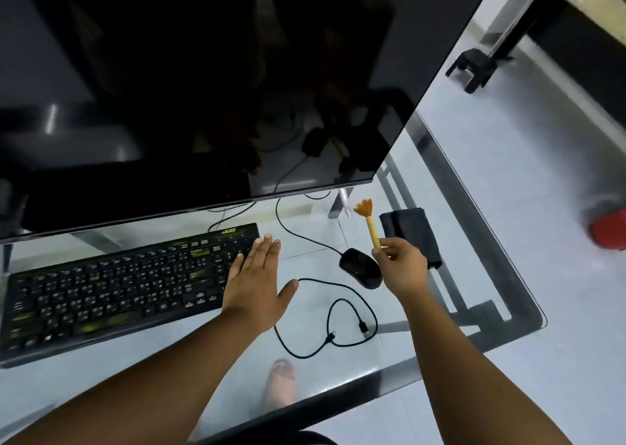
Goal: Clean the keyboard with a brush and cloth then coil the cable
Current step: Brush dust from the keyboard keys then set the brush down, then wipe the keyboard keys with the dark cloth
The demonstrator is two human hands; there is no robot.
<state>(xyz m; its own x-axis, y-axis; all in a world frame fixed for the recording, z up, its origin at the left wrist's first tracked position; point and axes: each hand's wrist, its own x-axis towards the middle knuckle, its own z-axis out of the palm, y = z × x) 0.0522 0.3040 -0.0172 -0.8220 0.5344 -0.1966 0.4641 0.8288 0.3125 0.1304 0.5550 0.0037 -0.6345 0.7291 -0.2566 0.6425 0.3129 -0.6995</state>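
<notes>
Right hand (401, 266) pinches the brush (369, 222); left hand (255, 282), flat, seemingly over the keyboard (118, 285).

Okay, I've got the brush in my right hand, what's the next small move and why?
Probably swing the brush left and down onto the keyboard. The right hand pinches its handle with bristles up, away from the keys, and the left hand is flat at the keyboard's right end.

R hand (403, 268) pinches brush (369, 222); L hand (254, 285) flat over keyboard (118, 285).
</notes>
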